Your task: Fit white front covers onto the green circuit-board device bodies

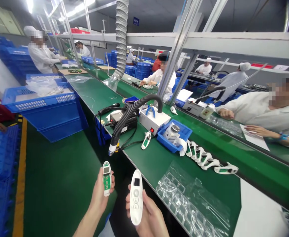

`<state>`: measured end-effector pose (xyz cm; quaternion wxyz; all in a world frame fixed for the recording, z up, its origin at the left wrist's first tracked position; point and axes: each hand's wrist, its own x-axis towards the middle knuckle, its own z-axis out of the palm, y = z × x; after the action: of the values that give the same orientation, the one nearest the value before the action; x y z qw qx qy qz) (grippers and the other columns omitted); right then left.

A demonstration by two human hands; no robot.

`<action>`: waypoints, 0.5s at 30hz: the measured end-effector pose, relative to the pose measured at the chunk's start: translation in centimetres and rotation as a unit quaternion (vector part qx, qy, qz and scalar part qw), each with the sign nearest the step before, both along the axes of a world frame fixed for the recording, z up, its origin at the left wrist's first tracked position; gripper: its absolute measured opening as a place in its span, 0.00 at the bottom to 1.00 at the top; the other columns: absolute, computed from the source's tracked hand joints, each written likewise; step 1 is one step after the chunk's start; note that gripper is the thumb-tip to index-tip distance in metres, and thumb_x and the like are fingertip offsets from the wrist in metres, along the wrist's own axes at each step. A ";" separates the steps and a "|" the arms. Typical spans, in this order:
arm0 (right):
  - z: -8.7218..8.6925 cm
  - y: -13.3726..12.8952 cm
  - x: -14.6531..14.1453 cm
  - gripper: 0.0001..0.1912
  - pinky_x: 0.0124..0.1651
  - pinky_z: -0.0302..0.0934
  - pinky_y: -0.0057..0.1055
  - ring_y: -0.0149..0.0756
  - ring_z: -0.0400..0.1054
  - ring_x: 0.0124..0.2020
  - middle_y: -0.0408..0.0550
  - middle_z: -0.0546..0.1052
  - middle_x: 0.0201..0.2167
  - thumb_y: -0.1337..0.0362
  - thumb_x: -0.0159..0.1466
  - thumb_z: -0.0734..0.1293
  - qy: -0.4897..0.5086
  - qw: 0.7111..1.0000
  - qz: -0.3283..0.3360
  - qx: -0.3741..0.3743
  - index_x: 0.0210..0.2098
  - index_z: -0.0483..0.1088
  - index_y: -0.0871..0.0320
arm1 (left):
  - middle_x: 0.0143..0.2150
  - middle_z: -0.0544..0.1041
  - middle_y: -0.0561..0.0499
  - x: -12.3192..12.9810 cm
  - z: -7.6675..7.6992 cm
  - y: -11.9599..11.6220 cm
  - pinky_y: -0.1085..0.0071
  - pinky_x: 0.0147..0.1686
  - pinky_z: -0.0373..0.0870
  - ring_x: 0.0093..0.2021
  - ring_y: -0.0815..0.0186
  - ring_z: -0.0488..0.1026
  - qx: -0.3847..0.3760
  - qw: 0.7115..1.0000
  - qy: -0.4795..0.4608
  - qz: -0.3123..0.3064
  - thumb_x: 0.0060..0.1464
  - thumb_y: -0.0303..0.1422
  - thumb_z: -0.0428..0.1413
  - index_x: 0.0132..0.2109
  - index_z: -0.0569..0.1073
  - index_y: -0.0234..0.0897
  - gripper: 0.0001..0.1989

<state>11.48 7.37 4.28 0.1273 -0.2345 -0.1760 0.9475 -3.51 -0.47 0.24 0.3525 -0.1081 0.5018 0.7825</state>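
My left hand (98,191) is closed round a white casing half with a green circuit board (106,179) in it, with a small grey screen near its top. In my right hand (151,212) is a long white front cover (136,197) with a dark window and round button shapes. The two parts are held apart, both upright, in front of the bench edge. On the green bench (144,161) lies another casing with a board (146,140). Several more white casings with boards (203,156) stand in a row further right.
A clear plastic blister tray (184,200) lies near the bench edge. Behind it are a blue bin (186,131) holding a jar, a white box (146,120) with blue pliers on top, and a black hose (121,121). Stacked blue crates (53,115) stand left. Co-workers sit across the bench.
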 end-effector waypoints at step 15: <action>1.7 -0.1 2.2 0.24 0.32 0.62 0.30 0.38 0.72 0.31 0.58 0.79 0.34 0.52 0.58 0.72 0.009 0.999 -0.036 0.021 0.45 0.76 0.66 | 0.35 0.74 0.49 4.4 2.4 -0.4 0.73 0.31 0.70 0.31 0.67 0.69 -0.008 0.997 -0.031 -0.071 0.54 0.46 0.57 0.45 0.73 0.34 0.20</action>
<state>13.68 7.25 5.94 0.1675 -0.2296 -0.1861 0.9405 0.87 -0.91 2.67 0.4217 -0.0996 0.5033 0.7477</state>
